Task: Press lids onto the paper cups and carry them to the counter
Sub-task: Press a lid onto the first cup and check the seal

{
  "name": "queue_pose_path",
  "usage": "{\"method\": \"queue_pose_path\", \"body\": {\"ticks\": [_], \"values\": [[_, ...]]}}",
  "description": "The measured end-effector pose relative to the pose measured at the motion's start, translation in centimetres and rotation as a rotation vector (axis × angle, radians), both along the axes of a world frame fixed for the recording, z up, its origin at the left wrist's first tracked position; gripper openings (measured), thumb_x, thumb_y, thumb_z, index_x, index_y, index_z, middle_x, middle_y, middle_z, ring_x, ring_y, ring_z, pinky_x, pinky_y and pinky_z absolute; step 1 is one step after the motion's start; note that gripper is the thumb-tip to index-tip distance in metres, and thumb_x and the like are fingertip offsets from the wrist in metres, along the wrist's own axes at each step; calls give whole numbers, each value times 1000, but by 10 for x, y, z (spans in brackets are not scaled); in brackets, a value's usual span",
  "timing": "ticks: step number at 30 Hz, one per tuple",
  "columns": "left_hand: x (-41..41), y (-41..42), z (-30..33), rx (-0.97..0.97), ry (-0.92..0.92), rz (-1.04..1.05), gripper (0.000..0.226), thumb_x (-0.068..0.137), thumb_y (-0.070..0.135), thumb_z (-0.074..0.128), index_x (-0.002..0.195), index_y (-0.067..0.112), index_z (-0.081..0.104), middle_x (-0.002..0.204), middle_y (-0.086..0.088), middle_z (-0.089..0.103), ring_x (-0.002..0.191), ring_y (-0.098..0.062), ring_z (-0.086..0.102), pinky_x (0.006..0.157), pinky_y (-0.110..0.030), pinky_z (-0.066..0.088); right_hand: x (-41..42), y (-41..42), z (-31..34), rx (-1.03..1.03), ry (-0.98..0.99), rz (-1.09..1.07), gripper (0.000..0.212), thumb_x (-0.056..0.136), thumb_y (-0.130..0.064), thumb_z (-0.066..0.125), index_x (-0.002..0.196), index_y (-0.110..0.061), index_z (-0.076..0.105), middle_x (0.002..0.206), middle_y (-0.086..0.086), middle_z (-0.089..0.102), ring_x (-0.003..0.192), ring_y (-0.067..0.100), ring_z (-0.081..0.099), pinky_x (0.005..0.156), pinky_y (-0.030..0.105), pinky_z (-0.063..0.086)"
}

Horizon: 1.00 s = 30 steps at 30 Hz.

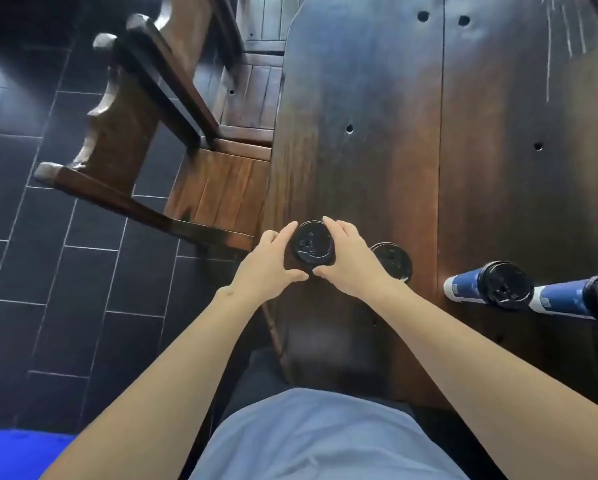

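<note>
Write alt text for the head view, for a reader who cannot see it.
Both hands, left hand and right hand, grip the black lid of a cup on a dark wooden table. Three more lidded cups stand to the right; a wooden chair stands on the left.

Dim, soft blur, wide-angle edge distortion

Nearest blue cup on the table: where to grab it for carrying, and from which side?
Grip the blue cup round its paper wall below the black lid, coming from the side. It stands upright with the lid on top, so a top grip would pull on the lid. Its left side is open; another cup stands close on the right.
</note>
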<state>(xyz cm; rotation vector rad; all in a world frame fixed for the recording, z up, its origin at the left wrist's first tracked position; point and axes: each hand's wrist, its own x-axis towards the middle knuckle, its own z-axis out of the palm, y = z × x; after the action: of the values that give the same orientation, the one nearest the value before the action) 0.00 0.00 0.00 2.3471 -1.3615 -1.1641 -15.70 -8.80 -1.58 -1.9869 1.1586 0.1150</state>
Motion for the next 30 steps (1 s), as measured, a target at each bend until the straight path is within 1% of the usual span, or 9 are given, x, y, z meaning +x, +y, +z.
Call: {"method": "queue_pose_path", "body": {"ticks": [3, 7, 9, 13, 19, 23, 26, 28, 30], "values": [[8, -8, -10, 6, 58, -49, 101, 87, 36, 83, 164, 32, 18, 161, -1, 39, 140, -23, 51, 111, -40, 46, 5, -3, -5, 29, 29, -10, 101, 81, -26, 83, 160, -24, 20, 162, 3, 28, 142, 26, 42, 114, 43, 42], [13, -15, -22, -22, 143, -58, 98, 86, 30, 85, 163, 29, 25, 157, 1, 46, 141, -20, 49, 118, -44, 43, 8, -7, -10, 40, 25, 11, 95, 82, -24, 83, 158, -22, 24, 158, 3, 36, 140, 23, 44, 113, 37, 40], [13, -15, -23, -39, 170, -65, 94, 85, 26, 86, 161, 29, 31, 153, 2, 52, 138, -20, 52, 117, -46, 44, 7, -8, -9, 32, 21, 24, 93, 82, -24, 83, 156, -22, 28, 154, 3, 40, 137, 22, 46, 112, 35, 40], [9, -6, -25, -63, 171, -54, 85, 87, 23, 84, 158, 28, 37, 149, 3, 56, 133, -20, 56, 115, -44, 47, 1, -3, -8, 54, 7, 55, 90, 80, -26, 84, 153, -24, 31, 148, 2, 44, 131, 21, 50, 109, 35, 43], [1, 18, -23, -46, 186, -38, 84, 88, 23, 83, 158, 26, 37, 151, 2, 56, 136, -21, 55, 117, -46, 45, -8, 16, -11, 55, 8, 92, 89, 81, -28, 84, 152, -26, 31, 148, 0, 43, 131, 20, 50, 107, 33, 44], [-4, 26, -22, -58, 190, -15, 83, 90, 21, 81, 159, 28, 35, 154, 2, 53, 137, -21, 53, 118, -45, 45, -11, 24, -16, 31, -9, 96, 89, 80, -29, 85, 151, -27, 31, 148, 0, 43, 132, 21, 49, 108, 37, 48], [-4, 27, -22, -63, 178, -35, 85, 90, 22, 81, 160, 30, 33, 153, 2, 53, 137, -20, 53, 116, -45, 47, -12, 22, -17, 71, -3, 115, 93, 77, -31, 85, 152, -26, 30, 149, 0, 42, 133, 20, 47, 109, 39, 47], [-3, 26, -22, -60, 178, -46, 86, 88, 23, 82, 159, 31, 34, 149, 2, 54, 134, -19, 55, 114, -45, 48, -9, 18, -15, 152, -10, 72, 90, 77, -36, 79, 152, -25, 31, 150, 0, 42, 133, 20, 47, 108, 40, 48], [-1, 26, -22, -59, 182, -37, 85, 88, 23, 82, 158, 32, 35, 147, 2, 55, 130, -19, 57, 113, -42, 49, -3, 14, -14, 241, -46, -114, 76, 82, -36, 67, 151, -21, 37, 149, 2, 46, 131, 21, 50, 107, 40, 48]]}}
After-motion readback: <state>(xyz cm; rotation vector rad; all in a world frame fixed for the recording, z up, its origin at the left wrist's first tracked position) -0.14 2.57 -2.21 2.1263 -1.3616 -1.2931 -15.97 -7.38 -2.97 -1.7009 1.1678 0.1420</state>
